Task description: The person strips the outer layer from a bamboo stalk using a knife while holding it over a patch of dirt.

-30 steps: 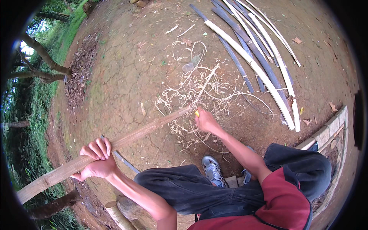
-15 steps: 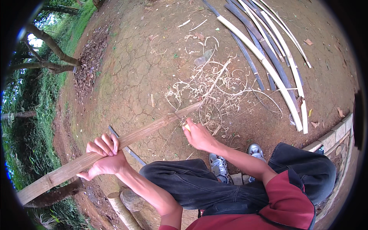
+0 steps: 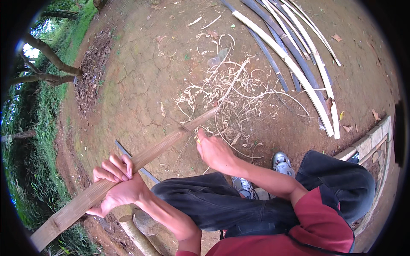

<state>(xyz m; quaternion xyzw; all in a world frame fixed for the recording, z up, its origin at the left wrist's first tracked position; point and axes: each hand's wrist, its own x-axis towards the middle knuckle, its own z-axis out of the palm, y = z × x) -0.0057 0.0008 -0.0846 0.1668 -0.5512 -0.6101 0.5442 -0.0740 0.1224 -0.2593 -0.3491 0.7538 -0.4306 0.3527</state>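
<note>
A long bamboo strip (image 3: 158,150) slants across from the lower left, its far end at the pile of shavings. My left hand (image 3: 124,187) is closed round its middle, thumb below and fingers over the top. My right hand (image 3: 217,152) is closed on a knife whose yellowish handle (image 3: 198,140) barely shows in the fist. The thin dark blade (image 3: 182,126) lies across the strip, near its far end. Curled pale shavings (image 3: 230,87) are heaped on the ground just beyond.
Several long pale and dark strips (image 3: 294,64) lie at the upper right. A dark strip (image 3: 121,147) lies under the held bamboo. Cut logs (image 3: 134,232) sit by my left knee. A stone edging (image 3: 363,143) runs along the right, trees (image 3: 51,59) stand left.
The knife has shifted along the bamboo toward my left hand. The strip's lower-left end has swung down, so it slopes more steeply. My view has shifted slightly.
</note>
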